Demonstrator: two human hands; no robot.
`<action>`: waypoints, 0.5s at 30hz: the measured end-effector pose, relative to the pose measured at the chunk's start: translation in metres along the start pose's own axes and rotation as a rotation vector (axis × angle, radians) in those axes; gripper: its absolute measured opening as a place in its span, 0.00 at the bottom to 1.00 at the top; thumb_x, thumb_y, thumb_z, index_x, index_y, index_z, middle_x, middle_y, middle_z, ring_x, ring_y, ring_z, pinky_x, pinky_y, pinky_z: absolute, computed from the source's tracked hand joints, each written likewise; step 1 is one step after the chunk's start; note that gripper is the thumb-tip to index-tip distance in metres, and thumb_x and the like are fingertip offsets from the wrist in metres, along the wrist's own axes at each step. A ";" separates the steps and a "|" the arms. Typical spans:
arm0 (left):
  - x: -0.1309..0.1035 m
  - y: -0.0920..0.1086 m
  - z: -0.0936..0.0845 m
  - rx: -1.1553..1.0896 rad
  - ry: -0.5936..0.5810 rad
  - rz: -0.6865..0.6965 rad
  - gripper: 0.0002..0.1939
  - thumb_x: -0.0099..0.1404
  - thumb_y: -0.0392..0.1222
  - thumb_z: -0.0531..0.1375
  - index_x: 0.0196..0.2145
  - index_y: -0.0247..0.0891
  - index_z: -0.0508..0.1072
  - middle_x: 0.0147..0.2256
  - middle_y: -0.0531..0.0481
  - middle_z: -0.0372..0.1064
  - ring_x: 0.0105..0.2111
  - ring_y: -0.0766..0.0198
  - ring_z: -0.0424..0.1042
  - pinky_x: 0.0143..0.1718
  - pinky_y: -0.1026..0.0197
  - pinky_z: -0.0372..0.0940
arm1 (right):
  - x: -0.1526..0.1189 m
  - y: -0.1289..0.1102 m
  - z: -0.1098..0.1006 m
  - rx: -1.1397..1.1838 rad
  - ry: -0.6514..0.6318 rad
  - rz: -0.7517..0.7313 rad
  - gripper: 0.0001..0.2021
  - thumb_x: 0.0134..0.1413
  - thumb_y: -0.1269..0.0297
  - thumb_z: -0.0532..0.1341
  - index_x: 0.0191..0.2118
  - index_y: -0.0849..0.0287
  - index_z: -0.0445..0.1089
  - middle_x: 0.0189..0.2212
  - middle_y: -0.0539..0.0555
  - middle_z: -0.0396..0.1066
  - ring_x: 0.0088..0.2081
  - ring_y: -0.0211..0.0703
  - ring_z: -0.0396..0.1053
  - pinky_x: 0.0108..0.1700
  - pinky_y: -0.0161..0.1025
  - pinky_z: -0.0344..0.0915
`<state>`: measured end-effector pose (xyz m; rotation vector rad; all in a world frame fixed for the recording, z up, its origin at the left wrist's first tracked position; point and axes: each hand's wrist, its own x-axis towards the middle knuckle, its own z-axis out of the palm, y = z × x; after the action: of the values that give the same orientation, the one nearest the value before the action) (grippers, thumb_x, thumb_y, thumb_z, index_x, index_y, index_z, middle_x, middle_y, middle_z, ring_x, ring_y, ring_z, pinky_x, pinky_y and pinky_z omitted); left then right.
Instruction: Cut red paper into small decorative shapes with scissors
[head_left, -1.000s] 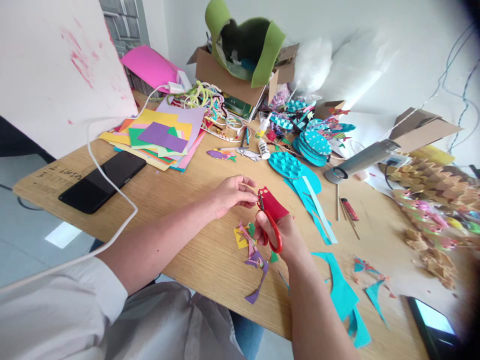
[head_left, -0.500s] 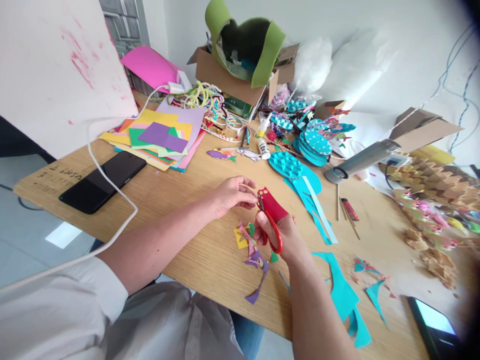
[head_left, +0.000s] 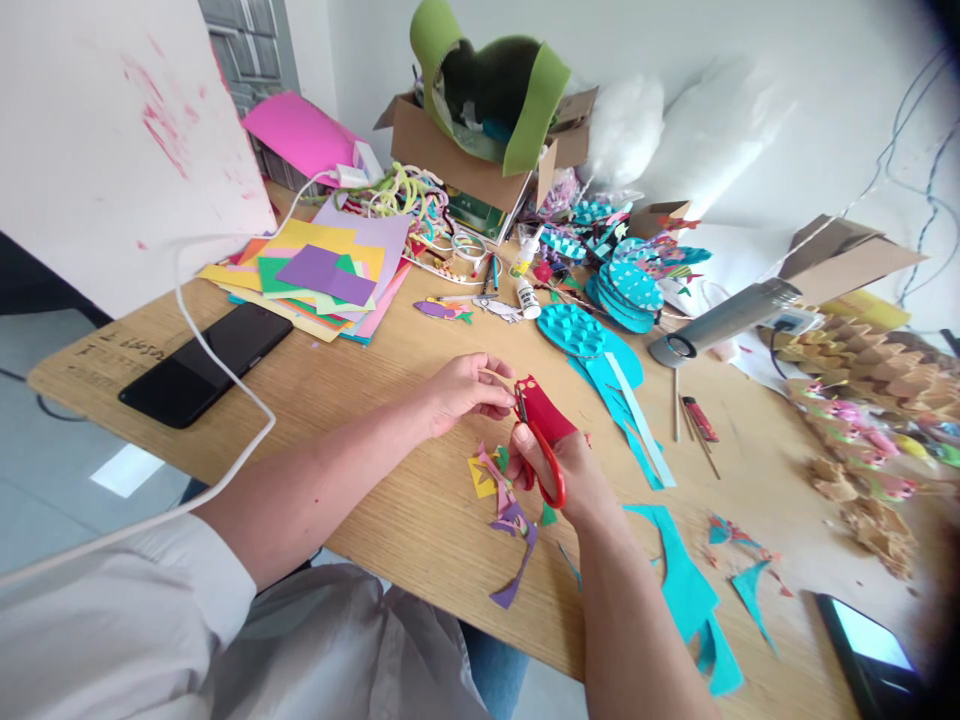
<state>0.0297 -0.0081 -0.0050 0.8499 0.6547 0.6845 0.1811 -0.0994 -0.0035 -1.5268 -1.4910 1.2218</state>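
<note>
In my right hand (head_left: pixel 577 485) are red-handled scissors (head_left: pixel 555 478), their dark blades pointing away from me. A piece of red paper or felt (head_left: pixel 549 412) lies behind the blades, with small holes or cut-outs along its far edge. My left hand (head_left: pixel 474 390) has its thumb and fingertips pinched together at that edge, close to the blade tips. How much of the red piece those fingers cover is hidden. Below the hands are curled purple and pink scraps (head_left: pixel 514 520) and a yellow scrap (head_left: pixel 481 478).
Coloured sheets (head_left: pixel 322 275) and a black phone (head_left: pixel 206 362) crossed by a white cable occupy the left. Blue cut pieces (head_left: pixel 679 575), a metal tube (head_left: pixel 724 322) and a second phone (head_left: pixel 866 650) are right. Glue bottles (head_left: pixel 527 298) and a cardboard box (head_left: pixel 457 150) stand behind.
Almost nothing differs. Both hands, the scissors and the red piece keep the same place, with at most a very slight shift of the fingers.
</note>
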 end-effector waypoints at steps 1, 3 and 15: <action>0.000 0.000 0.000 0.002 0.001 -0.004 0.15 0.51 0.22 0.61 0.36 0.32 0.65 0.23 0.54 0.70 0.21 0.71 0.69 0.31 0.62 0.63 | 0.000 0.000 0.000 0.003 -0.002 0.001 0.21 0.54 0.44 0.60 0.26 0.58 0.65 0.15 0.51 0.70 0.15 0.36 0.65 0.17 0.32 0.59; -0.001 0.001 0.001 0.004 0.004 -0.006 0.15 0.51 0.22 0.61 0.36 0.32 0.65 0.22 0.54 0.70 0.21 0.71 0.69 0.31 0.62 0.63 | 0.000 0.000 0.000 0.004 -0.004 -0.001 0.21 0.54 0.44 0.60 0.26 0.59 0.65 0.15 0.51 0.69 0.15 0.36 0.65 0.17 0.32 0.60; 0.001 -0.002 -0.002 -0.010 -0.013 0.000 0.17 0.49 0.24 0.66 0.36 0.31 0.66 0.23 0.53 0.70 0.21 0.71 0.69 0.30 0.63 0.64 | 0.001 -0.001 0.000 -0.015 0.000 0.000 0.22 0.53 0.43 0.61 0.26 0.59 0.65 0.16 0.52 0.69 0.15 0.36 0.65 0.18 0.32 0.60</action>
<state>0.0291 -0.0075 -0.0078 0.8441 0.6389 0.6809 0.1804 -0.0987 -0.0023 -1.5361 -1.5039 1.2134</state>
